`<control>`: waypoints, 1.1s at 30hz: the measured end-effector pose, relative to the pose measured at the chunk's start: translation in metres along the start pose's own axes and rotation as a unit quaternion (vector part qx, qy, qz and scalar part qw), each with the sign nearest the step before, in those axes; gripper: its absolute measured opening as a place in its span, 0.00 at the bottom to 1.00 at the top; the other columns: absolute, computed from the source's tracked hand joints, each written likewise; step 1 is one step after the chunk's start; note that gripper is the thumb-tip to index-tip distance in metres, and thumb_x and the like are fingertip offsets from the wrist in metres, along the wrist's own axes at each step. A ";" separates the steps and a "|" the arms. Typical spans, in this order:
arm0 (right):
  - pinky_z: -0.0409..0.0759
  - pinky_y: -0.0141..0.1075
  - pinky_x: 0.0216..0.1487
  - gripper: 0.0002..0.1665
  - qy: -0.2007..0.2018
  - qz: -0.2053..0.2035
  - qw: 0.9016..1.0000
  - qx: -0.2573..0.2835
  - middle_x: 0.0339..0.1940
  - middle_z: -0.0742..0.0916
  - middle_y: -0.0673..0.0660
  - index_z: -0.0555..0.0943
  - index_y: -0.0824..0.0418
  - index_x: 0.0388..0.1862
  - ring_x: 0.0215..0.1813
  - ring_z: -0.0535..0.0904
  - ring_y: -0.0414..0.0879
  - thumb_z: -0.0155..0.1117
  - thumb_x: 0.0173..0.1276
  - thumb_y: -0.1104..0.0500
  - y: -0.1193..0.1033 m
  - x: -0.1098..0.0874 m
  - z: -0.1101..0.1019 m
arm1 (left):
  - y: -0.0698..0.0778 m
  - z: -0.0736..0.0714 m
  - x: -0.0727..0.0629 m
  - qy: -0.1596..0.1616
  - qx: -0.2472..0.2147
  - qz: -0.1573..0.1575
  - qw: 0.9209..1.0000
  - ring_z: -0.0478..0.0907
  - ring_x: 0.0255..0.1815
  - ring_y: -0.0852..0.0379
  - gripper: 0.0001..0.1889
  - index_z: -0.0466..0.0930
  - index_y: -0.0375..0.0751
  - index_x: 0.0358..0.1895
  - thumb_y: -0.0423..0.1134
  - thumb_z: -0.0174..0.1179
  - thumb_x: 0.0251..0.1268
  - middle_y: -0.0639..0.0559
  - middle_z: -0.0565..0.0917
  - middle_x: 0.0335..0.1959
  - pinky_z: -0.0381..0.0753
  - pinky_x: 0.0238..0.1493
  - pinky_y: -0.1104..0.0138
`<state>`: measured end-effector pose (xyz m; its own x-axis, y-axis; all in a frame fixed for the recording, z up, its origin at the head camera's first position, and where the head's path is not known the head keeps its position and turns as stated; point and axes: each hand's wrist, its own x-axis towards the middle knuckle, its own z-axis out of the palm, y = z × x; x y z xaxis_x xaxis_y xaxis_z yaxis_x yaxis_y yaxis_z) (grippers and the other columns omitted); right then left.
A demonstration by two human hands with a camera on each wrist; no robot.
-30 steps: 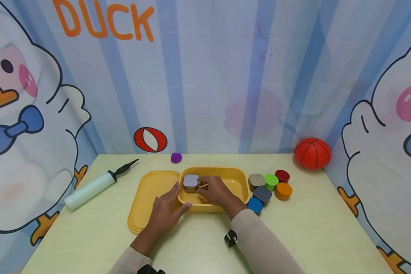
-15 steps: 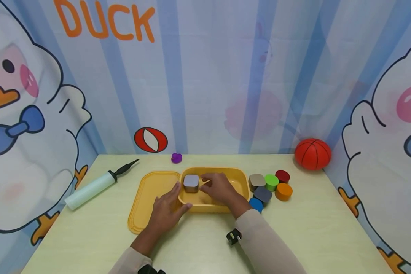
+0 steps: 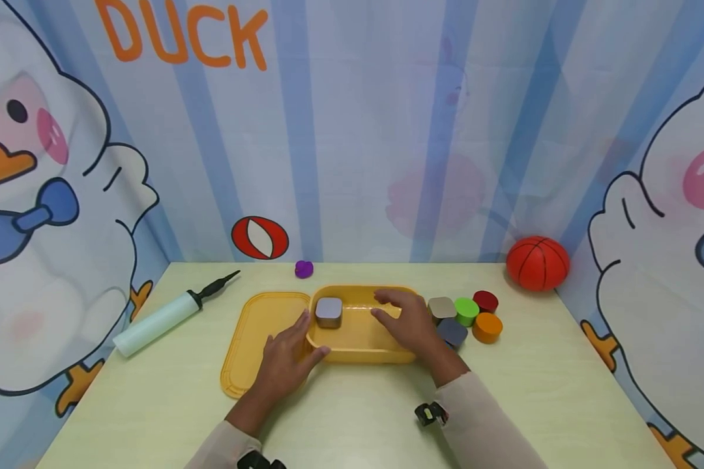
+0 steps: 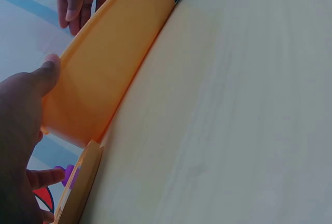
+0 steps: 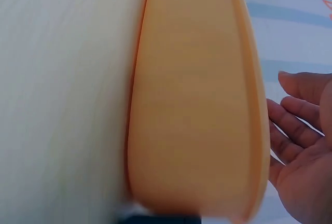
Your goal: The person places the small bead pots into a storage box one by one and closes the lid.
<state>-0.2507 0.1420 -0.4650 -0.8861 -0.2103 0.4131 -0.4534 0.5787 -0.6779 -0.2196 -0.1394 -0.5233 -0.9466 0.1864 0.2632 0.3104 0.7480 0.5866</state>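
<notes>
My left hand (image 3: 287, 358) rests at the left front corner of a yellow rectangular box (image 3: 360, 355), its thumb (image 4: 50, 67) at the front rim and its fingers along the left end. Inside the box, at the left, sits a rounded-square block (image 3: 329, 313) with a lilac-grey top. Over the box's right half my right hand (image 3: 412, 324) hovers with thumb and index finger spread, holding nothing. In the right wrist view its fingers are loosely bent beside the rim. A flat yellow lid (image 3: 252, 339) lies left of the box, partly under the left hand.
Right of the box are several small blocks: beige (image 3: 442, 308), green (image 3: 466, 311), dark red (image 3: 485, 301), orange (image 3: 487, 327) and slate grey (image 3: 452, 332). A red ball (image 3: 538, 263) stands at the back right, a purple piece (image 3: 304, 269) at the back, a pale green pump (image 3: 161, 322) far left.
My right hand has moved away from the lilac-grey block to the right, its fingers spreading. The block stays in the box, and the left hand keeps its place.
</notes>
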 end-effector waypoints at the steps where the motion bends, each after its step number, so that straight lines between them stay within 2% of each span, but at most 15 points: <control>1: 0.85 0.60 0.68 0.23 0.011 -0.006 1.000 -0.003 0.60 0.92 0.65 0.86 0.67 0.65 0.64 0.89 0.63 0.76 0.74 0.63 0.001 -0.002 -0.003 | -0.001 -0.001 0.000 0.000 0.000 0.001 1.000 0.69 0.86 0.38 0.47 0.61 0.43 0.87 0.61 0.69 0.73 0.51 0.65 0.87 0.54 0.79 0.19; 3: 0.84 0.61 0.69 0.23 0.032 -0.012 0.999 -0.008 0.60 0.92 0.66 0.87 0.69 0.64 0.65 0.88 0.64 0.76 0.72 0.65 0.005 -0.006 -0.009 | -0.002 -0.002 0.001 0.001 -0.001 0.004 1.000 0.69 0.86 0.39 0.47 0.61 0.43 0.87 0.61 0.70 0.73 0.51 0.65 0.87 0.54 0.79 0.19; 9: 0.80 0.63 0.75 0.22 0.064 0.013 0.997 -0.040 0.64 0.90 0.68 0.87 0.68 0.63 0.72 0.82 0.66 0.77 0.72 0.64 0.022 -0.024 -0.029 | -0.004 -0.002 0.001 -0.003 0.002 0.009 1.000 0.68 0.86 0.40 0.48 0.60 0.44 0.87 0.61 0.70 0.73 0.53 0.64 0.87 0.53 0.80 0.20; 16: 0.75 0.66 0.79 0.22 0.063 0.054 0.995 -0.050 0.66 0.89 0.65 0.87 0.65 0.65 0.77 0.75 0.66 0.76 0.75 0.62 0.045 -0.042 -0.051 | -0.002 -0.001 0.000 0.004 0.002 0.006 1.000 0.69 0.86 0.38 0.47 0.62 0.42 0.86 0.60 0.71 0.72 0.51 0.66 0.86 0.54 0.79 0.19; 23: 0.75 0.70 0.76 0.22 0.069 0.092 0.992 -0.052 0.67 0.88 0.67 0.86 0.65 0.66 0.77 0.73 0.66 0.75 0.75 0.62 0.057 -0.060 -0.075 | 0.001 0.006 -0.004 -0.010 -0.008 -0.006 1.000 0.66 0.87 0.40 0.47 0.60 0.45 0.87 0.62 0.69 0.73 0.53 0.64 0.87 0.52 0.81 0.21; 28: 0.74 0.71 0.75 0.23 0.074 0.083 0.992 -0.054 0.67 0.87 0.70 0.86 0.66 0.66 0.78 0.71 0.69 0.75 0.75 0.62 0.062 -0.063 -0.082 | 0.003 0.001 -0.002 0.005 0.004 0.005 1.000 0.69 0.86 0.39 0.47 0.62 0.42 0.86 0.59 0.70 0.73 0.51 0.66 0.87 0.55 0.79 0.19; 33: 0.75 0.70 0.74 0.22 0.094 0.067 0.992 -0.058 0.64 0.89 0.70 0.87 0.69 0.62 0.76 0.73 0.69 0.77 0.72 0.65 0.071 -0.071 -0.085 | 0.002 -0.003 0.000 -0.006 0.006 0.001 1.000 0.67 0.87 0.39 0.47 0.60 0.43 0.87 0.60 0.69 0.74 0.51 0.64 0.87 0.53 0.80 0.20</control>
<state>-0.2114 0.2646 -0.4908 -0.8989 0.0179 0.4378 -0.3100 0.6802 -0.6643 -0.2185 -0.1405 -0.5199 -0.9469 0.1949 0.2556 0.3111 0.7554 0.5767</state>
